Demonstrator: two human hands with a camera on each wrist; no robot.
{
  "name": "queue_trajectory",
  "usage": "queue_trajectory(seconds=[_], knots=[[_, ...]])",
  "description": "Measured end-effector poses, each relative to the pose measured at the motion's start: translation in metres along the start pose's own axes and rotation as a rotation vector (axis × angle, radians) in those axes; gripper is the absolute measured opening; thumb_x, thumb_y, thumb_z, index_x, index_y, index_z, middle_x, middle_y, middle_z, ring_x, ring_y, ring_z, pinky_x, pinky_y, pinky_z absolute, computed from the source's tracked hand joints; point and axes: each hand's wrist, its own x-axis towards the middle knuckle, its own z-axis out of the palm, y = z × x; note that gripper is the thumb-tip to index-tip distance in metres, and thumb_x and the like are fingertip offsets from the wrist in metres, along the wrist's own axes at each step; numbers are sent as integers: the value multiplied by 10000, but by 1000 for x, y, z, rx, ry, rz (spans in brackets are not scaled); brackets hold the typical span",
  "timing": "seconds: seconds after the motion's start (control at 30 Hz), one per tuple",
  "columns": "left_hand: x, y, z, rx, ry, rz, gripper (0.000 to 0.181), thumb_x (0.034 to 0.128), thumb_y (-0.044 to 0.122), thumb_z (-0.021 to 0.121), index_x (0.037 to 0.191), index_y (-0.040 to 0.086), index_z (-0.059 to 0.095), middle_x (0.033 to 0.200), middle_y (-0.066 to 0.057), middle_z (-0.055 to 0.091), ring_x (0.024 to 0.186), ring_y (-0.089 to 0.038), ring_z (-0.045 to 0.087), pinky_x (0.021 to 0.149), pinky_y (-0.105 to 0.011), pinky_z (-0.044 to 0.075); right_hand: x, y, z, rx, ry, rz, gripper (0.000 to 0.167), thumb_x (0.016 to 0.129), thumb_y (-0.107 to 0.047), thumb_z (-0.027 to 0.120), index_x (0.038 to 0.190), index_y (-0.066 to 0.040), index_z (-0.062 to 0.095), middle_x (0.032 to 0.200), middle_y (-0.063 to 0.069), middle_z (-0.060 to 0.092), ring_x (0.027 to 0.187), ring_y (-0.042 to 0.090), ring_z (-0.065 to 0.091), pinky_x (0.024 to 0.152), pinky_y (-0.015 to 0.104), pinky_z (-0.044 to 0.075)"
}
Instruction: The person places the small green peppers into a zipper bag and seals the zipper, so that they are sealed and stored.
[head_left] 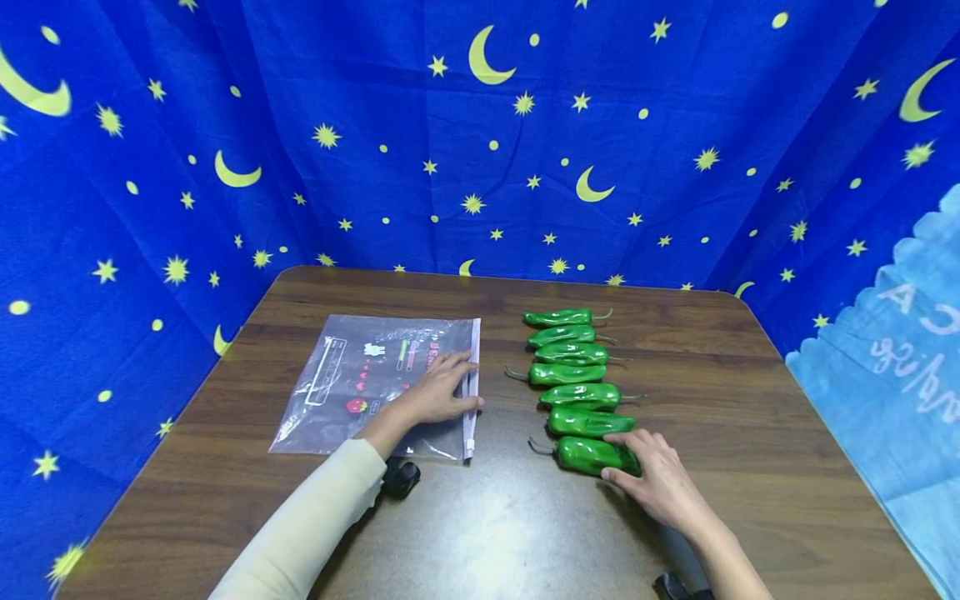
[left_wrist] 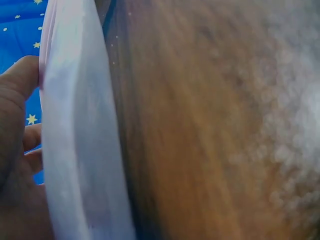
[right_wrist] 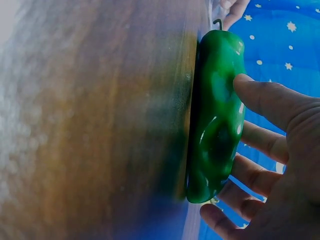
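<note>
A clear printed zip bag (head_left: 390,379) lies flat on the left half of the table, its white slider strip (head_left: 471,417) facing right. Over the bag's right part rests my left hand (head_left: 431,392), fingers loosely spread, with the thumb at the strip. The strip (left_wrist: 85,120) fills the left of the left wrist view. To the right lies a column of several green peppers (head_left: 573,396). At the right end of the nearest green pepper (head_left: 588,455), my right hand (head_left: 656,475) holds it between thumb and fingers. That pepper (right_wrist: 217,115) still lies on the table.
The brown wooden table (head_left: 495,525) has rounded far corners. Blue star-and-moon cloth (head_left: 480,142) hangs behind it and at the sides. A light blue cloth with lettering (head_left: 892,350) hangs at the right. Black wrist gear (head_left: 401,479) is by the left wrist.
</note>
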Motion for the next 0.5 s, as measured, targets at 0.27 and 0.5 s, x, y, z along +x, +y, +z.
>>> queue_trajectory(seconds=[0.27, 0.5], knots=[[-2, 0, 0, -17, 1, -31, 698, 828, 376, 664, 1384, 19, 439, 1515, -156, 328, 1372, -420, 288, 1134, -572, 217, 0, 1, 1, -5, 5, -5, 447, 724, -243, 774, 1135, -121, 643, 1074, 68, 649, 936, 200, 528, 755, 322, 362], [-1, -2, 1, -88, -9, -39, 712, 820, 308, 672, 1391, -26, 410, 1519, -176, 307, 1378, -386, 316, 1132, -508, 275, -1, 1, 1, -3, 4, -9, 439, 730, -245, 772, 1132, -123, 644, 1075, 62, 649, 943, 204, 532, 755, 330, 366]])
